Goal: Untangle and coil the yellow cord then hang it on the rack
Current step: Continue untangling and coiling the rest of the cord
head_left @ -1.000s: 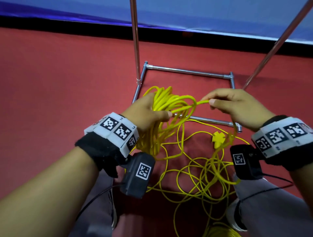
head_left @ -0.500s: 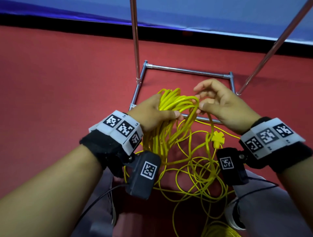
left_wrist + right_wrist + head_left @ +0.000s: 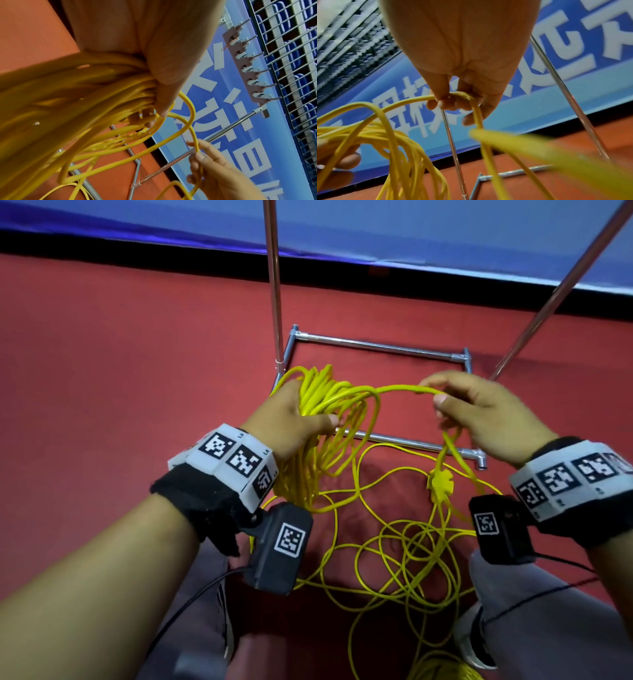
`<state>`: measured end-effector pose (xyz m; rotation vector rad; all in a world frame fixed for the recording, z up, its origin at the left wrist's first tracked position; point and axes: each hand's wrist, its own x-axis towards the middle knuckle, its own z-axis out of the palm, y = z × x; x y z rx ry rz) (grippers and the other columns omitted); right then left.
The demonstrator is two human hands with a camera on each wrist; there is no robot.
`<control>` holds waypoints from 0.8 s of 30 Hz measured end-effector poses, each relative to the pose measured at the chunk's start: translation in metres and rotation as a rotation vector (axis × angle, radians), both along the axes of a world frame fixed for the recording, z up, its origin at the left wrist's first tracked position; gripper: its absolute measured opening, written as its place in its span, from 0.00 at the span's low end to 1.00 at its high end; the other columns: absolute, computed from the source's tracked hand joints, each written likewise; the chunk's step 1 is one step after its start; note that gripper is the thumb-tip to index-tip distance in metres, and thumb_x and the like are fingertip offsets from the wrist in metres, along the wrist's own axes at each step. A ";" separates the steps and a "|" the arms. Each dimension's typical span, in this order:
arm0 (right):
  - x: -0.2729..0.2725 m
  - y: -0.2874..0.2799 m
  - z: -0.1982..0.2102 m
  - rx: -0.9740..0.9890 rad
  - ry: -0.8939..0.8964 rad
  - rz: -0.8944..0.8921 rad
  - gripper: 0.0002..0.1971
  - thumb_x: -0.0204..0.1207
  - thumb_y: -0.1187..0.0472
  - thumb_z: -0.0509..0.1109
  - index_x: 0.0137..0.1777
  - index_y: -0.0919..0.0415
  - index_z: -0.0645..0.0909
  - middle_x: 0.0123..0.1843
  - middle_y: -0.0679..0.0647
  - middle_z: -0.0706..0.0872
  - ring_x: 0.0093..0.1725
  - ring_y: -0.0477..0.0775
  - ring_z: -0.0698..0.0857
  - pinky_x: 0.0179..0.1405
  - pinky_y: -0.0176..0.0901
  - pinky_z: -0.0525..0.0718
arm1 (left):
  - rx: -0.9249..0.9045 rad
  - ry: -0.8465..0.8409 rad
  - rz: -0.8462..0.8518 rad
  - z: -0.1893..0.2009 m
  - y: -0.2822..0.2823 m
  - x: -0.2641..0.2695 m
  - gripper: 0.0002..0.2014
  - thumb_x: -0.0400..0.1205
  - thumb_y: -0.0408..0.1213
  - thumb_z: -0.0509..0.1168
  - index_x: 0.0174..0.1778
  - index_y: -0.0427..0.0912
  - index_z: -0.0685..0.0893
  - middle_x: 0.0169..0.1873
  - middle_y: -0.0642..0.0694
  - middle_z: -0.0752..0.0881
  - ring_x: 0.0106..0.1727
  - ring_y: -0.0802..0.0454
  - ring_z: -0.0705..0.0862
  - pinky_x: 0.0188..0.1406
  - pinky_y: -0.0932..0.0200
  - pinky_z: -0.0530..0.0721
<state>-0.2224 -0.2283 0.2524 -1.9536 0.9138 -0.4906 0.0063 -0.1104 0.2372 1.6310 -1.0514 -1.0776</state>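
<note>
Gripping a fat bundle of thin yellow cord [image 3: 318, 402] loops, left hand [image 3: 291, 419] is approx halfway; right hand [image 3: 479, 412] pinches next strand, lower-center tangle and chrome rack [image 3: 376, 347] hanging remain.

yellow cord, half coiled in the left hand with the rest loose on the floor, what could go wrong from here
1. The loose yellow cord on the floor lies in crossed loops, with a yellow clip on it; pulling the next length could tighten a knot or snag.
2. The left hand grips a thick bundle; one more loop might let strands slip free.
3. Cord runs over the rack's base bar, so a pull by the right hand may catch it.
</note>
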 end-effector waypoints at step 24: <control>0.027 0.021 0.014 -0.174 0.215 0.153 0.05 0.83 0.58 0.61 0.55 0.47 0.75 0.38 0.49 0.84 0.40 0.51 0.83 0.43 0.47 0.79 | 0.032 0.054 -0.062 0.004 0.001 -0.014 0.23 0.70 0.44 0.76 0.52 0.33 0.80 0.37 0.39 0.89 0.39 0.40 0.88 0.41 0.49 0.88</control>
